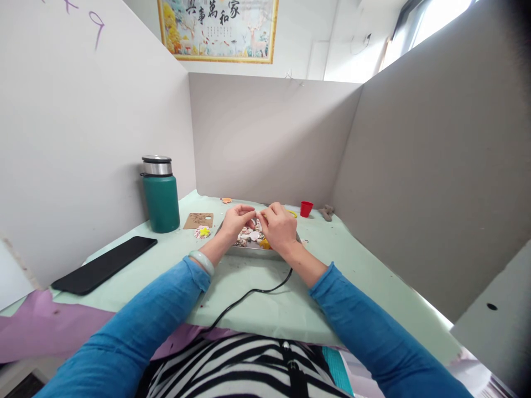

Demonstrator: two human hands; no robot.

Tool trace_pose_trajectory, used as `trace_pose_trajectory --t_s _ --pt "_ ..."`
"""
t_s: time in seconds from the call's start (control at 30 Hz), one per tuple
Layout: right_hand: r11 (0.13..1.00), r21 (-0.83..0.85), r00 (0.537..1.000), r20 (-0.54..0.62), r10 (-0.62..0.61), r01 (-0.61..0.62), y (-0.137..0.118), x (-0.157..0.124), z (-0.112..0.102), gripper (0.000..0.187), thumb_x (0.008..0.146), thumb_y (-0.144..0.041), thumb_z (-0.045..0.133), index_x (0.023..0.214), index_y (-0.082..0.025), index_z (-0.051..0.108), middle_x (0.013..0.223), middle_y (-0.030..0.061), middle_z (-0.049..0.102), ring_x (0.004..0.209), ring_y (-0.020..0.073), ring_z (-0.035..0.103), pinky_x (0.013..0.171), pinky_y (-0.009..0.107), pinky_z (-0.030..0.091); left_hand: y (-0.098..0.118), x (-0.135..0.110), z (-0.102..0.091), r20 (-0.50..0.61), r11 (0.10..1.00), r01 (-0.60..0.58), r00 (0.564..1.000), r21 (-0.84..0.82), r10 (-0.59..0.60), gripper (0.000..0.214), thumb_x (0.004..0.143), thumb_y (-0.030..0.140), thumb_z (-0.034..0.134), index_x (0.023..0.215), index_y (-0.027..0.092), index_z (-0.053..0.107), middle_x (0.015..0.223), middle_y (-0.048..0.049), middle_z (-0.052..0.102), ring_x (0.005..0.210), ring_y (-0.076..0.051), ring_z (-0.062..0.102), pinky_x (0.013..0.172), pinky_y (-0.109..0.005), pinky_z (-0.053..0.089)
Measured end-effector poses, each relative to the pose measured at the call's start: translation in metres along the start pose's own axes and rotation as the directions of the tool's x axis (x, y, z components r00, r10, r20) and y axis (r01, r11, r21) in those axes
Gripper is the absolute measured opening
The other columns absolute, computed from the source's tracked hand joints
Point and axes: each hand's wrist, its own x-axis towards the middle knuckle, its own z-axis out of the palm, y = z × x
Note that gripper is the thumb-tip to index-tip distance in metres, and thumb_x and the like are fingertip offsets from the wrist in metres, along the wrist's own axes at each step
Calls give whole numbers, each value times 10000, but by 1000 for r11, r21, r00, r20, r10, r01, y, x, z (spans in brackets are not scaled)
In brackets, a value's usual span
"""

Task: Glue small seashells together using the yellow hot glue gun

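Both my hands meet over a shallow metal tray holding several small pale and yellow pieces. My left hand has its fingers pinched together at the tips, and my right hand is curled closed against it. Between the fingertips sits something tiny that I cannot make out. A pale bangle rings my left wrist. Both sleeves are blue.
A green flask with a steel lid stands at the left. A black phone lies near the left edge. A brown card, a small flower piece, a red cup and a black cable lie on the green mat. Grey partitions enclose the desk.
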Motion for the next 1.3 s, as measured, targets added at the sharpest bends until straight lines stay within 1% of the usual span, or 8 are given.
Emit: trace_pose_trajectory --t_s 0.23,0.4,0.53,0.67,0.87,1.0,1.17,1.3 --pt "1000 7 1000 13 -1 1 1 -1 1 304 922 -326 398 788 -173 624 818 65 544 736 159 461 659 277 308 -5 3 -5 43 1000 6 999 -26 -5 364 607 275 746 893 103 600 674 -15 611 475 -76 527 504 -227 441" --pt "1000 1 1000 13 10 -10 1 -2 1 310 924 -333 396 789 -172 624 811 68 545 736 163 463 656 281 306 -4 2 -5 117 998 48 992 -51 -42 350 596 248 749 891 94 642 722 -32 627 505 -70 526 518 -222 439" --pt "1000 0 1000 10 8 -8 1 -2 1 318 927 -331 388 789 -172 626 809 68 545 743 164 464 666 283 309 -3 2 -5 123 996 72 990 -54 -65 330 575 223 753 860 84 662 686 -35 623 503 -72 515 515 -222 432" --pt "1000 2 1000 5 0 0 1 -2 1 323 928 -330 385 782 -170 624 804 68 546 738 163 462 668 282 313 -3 2 -5 124 989 113 987 -92 -101 333 563 217 761 853 81 670 659 -37 619 504 -78 518 517 -226 434" --pt "1000 -6 1000 -10 -6 6 1 -2 2 327 929 -331 383 775 -170 622 797 68 550 726 162 461 659 280 310 -2 1 -5 180 972 166 974 -166 -136 329 551 199 772 846 86 680 665 -34 629 514 -76 526 547 -233 445" --pt "1000 -4 1000 -10 -4 4 2 -3 3 325 930 -337 384 780 -172 621 803 67 552 726 160 461 662 278 312 -3 1 -6 183 967 186 971 -173 -154 307 555 187 772 833 89 686 658 -32 629 516 -71 525 559 -229 449" --pt "999 25 1000 -18 25 -25 1 -4 4 315 930 -340 393 786 -174 619 810 55 546 703 147 460 649 268 310 -5 2 -6 159 962 206 971 -179 -178 274 573 178 764 819 87 687 615 -35 614 515 -78 534 522 -204 430" --pt "999 22 1000 -18 23 -23 0 -4 5 323 932 -343 390 771 -177 616 802 54 541 700 147 458 645 267 304 -7 3 -6 147 963 205 973 -177 -180 270 580 201 769 809 85 685 613 -40 616 510 -81 538 514 -201 428"
